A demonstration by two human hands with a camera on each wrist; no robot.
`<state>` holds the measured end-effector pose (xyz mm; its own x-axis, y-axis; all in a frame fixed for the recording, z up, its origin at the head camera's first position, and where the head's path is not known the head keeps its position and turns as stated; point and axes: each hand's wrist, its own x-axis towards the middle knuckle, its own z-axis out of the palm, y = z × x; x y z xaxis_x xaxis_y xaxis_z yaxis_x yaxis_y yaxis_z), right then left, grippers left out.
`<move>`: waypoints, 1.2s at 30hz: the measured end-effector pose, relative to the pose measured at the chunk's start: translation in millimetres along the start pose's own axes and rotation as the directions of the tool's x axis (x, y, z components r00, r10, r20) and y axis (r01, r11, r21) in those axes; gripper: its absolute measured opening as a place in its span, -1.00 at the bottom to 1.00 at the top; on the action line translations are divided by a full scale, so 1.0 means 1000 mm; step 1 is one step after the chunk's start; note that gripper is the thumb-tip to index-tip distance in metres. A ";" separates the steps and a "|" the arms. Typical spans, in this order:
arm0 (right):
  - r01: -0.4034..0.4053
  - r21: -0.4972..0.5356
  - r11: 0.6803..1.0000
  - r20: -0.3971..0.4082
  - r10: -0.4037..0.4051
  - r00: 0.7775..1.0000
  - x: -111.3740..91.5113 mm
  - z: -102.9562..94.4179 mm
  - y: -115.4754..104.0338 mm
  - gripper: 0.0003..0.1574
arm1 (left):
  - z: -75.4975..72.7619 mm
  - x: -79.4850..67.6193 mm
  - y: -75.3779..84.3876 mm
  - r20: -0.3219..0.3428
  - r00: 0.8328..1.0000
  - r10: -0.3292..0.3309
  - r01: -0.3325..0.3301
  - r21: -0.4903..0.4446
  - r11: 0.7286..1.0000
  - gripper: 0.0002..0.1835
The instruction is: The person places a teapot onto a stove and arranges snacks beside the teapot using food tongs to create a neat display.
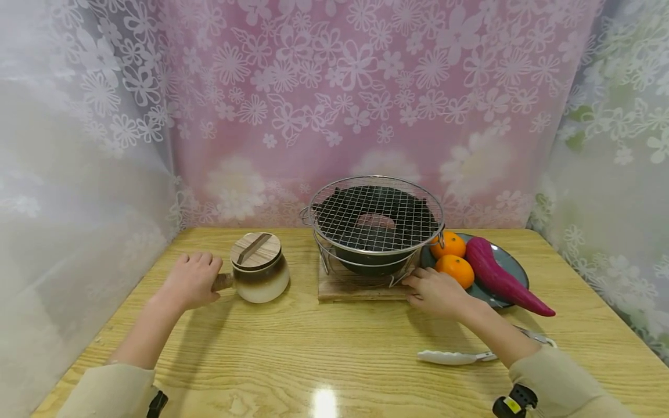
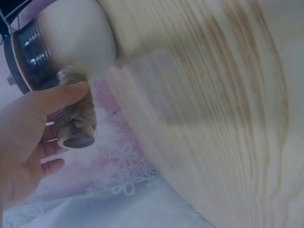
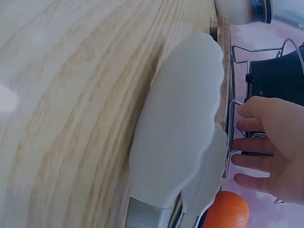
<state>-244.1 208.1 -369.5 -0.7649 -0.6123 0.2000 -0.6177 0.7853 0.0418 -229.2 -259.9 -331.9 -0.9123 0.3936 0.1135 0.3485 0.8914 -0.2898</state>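
Observation:
A cream and brown ceramic pot (image 1: pixel 260 274) with a wooden lid (image 1: pixel 256 250) stands on the table's left side. My left hand (image 1: pixel 195 280) is at its twine-wrapped side handle (image 2: pixel 76 111), thumb over the near side, fingers behind. Right of the pot, a black grill bowl (image 1: pixel 366 261) in a wire stand (image 1: pixel 326 261), topped by a round wire mesh (image 1: pixel 377 215), sits on a wooden board (image 1: pixel 345 288). At the board's right end is my right hand (image 1: pixel 436 291), fingers extended near the stand's leg; contact is unclear. Something pinkish shows beneath the mesh.
Right of the stand, a dark plate (image 1: pixel 514 264) bears two oranges (image 1: pixel 455 271) and a purple sweet potato (image 1: pixel 496 273) that juts over the rim. White-handled tongs (image 1: pixel 452 357) lie on the table under my right forearm. Floral curtains (image 1: pixel 345 104) hang behind and at both sides.

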 end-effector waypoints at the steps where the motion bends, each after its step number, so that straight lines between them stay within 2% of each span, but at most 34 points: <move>1: 0.003 -0.001 1.000 -0.002 -0.003 1.000 0.000 0.001 0.000 -0.68 | 0.001 0.000 0.000 -0.003 1.000 0.006 -0.006 0.016 1.000 -0.43; 8: 0.008 -0.016 1.000 -0.002 -0.008 1.000 0.001 0.002 -0.001 -0.70 | 0.010 -0.001 -0.001 -0.076 0.995 0.067 -0.058 0.115 0.992 -0.47; 14: 0.012 -0.035 0.999 -0.017 -0.013 1.000 0.001 0.004 -0.002 -0.72 | 0.016 -0.002 0.001 -0.166 0.983 0.076 -0.049 0.156 0.986 -0.56; 20: 0.035 -0.056 0.998 -0.028 -0.037 0.999 0.002 0.004 -0.003 -0.74 | 0.019 -0.003 0.003 -0.187 0.980 0.072 -0.036 0.190 0.981 -0.53; 23: 0.039 -0.064 0.997 -0.022 -0.040 0.999 0.002 0.005 -0.003 -0.74 | 0.021 -0.003 0.004 -0.193 0.977 0.089 -0.049 0.205 0.978 -0.51; 31: 0.047 -0.070 0.996 -0.009 -0.047 0.999 0.002 0.007 -0.003 -0.72 | 0.029 -0.004 0.003 -0.240 0.963 0.125 -0.079 0.190 0.979 -0.52; 36: 0.049 -0.064 0.997 -0.005 -0.050 0.999 0.002 0.007 -0.003 -0.70 | 0.032 -0.004 0.004 -0.280 0.954 0.105 -0.061 0.161 0.985 -0.54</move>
<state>-245.4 203.8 -376.0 -0.7325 -0.6500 0.2023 -0.6416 0.7585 0.1137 -230.6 -264.9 -363.8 -0.7737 0.5321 0.3439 0.3644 0.8178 -0.4454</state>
